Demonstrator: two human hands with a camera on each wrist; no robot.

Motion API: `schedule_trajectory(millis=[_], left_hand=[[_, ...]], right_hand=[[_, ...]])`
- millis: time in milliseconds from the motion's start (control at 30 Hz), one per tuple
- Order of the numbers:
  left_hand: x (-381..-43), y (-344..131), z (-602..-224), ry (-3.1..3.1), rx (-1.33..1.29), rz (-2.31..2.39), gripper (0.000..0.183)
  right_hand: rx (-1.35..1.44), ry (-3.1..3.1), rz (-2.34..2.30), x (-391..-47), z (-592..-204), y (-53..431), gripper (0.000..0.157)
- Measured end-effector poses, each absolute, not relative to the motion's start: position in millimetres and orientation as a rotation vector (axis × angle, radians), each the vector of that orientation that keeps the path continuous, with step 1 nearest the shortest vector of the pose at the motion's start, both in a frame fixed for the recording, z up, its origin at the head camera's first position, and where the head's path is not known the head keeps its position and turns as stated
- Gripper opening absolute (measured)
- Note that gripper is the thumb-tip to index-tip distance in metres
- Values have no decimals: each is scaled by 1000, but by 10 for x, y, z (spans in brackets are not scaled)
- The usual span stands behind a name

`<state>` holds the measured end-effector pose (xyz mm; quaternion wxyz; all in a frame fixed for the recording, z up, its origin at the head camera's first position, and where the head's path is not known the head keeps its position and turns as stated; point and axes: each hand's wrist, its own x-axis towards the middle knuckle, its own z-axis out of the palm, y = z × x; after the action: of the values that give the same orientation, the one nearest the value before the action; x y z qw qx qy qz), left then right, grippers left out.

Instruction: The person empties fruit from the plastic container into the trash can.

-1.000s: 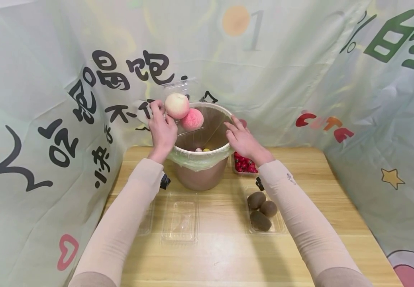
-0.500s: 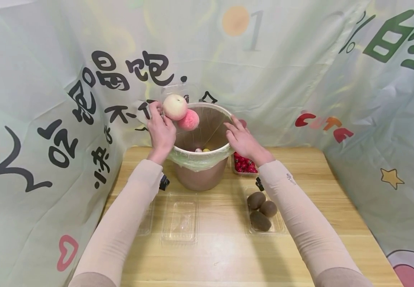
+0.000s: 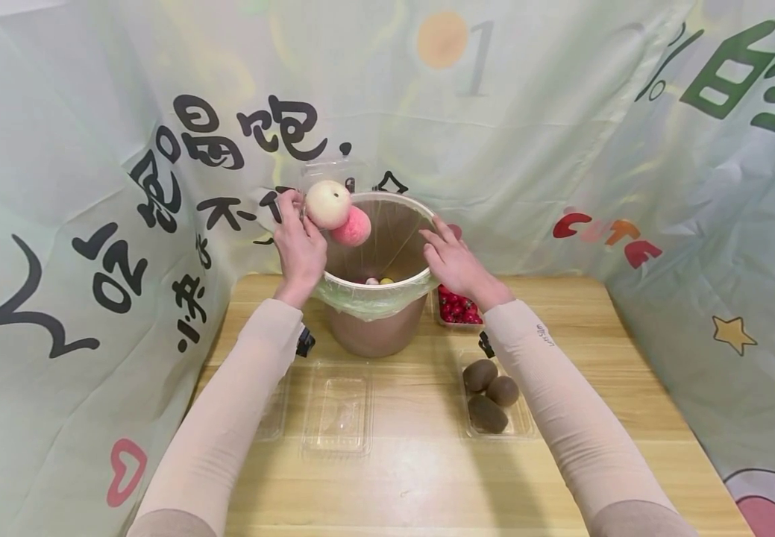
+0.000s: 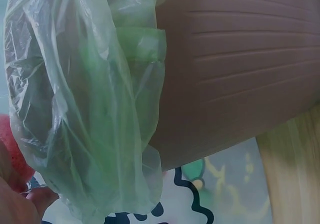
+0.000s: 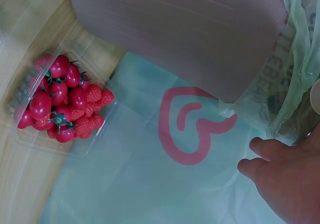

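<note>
Grasped in left hand (image 3: 300, 250): clear box (image 3: 323, 171) with two peaches (image 3: 328, 205), tilted at left edge of bin (image 3: 379, 328). Along right edge: right hand (image 3: 457, 262), fingers extended. Open bin mouth between. On table (image 3: 421, 485), tomatoes (image 5: 57, 96) just beside bin; nearer, brown fruit (image 3: 488, 413), well apart from plastic tray (image 3: 339, 416).

The head view is bright, light seemingly from above: white glare on the table (image 3: 407, 418), well in from its left and right edges, glints on the clear tray (image 3: 338, 410), and a soft shadow beside the right sleeve (image 3: 565, 403). Both wrist views are dimmer and cooler; in the left, the bin (image 4: 245, 78) looks murky, the bag (image 4: 100, 108) faintly shiny. In the right, small highlights dot the tomatoes (image 5: 41, 105).
</note>
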<state>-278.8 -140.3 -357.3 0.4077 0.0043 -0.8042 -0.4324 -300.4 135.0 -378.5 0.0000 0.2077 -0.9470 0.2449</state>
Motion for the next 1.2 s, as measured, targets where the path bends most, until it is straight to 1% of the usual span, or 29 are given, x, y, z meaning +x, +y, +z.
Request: schedule_trajectory(millis=[467, 833, 1200], left_hand=[[-2784, -1419, -3470, -2002, 41, -1173, 29], [-2752, -1433, -3545, -2008, 14, -1117, 30], [-2694, -1432, -3519, -2051, 4, -1148, 31]], right_hand=[[659, -2963, 767, -3005, -3791, 1357, 64], [656, -2961, 744, -3018, -3808, 1344, 62], [652, -2963, 757, -3021, -3811, 1350, 64]])
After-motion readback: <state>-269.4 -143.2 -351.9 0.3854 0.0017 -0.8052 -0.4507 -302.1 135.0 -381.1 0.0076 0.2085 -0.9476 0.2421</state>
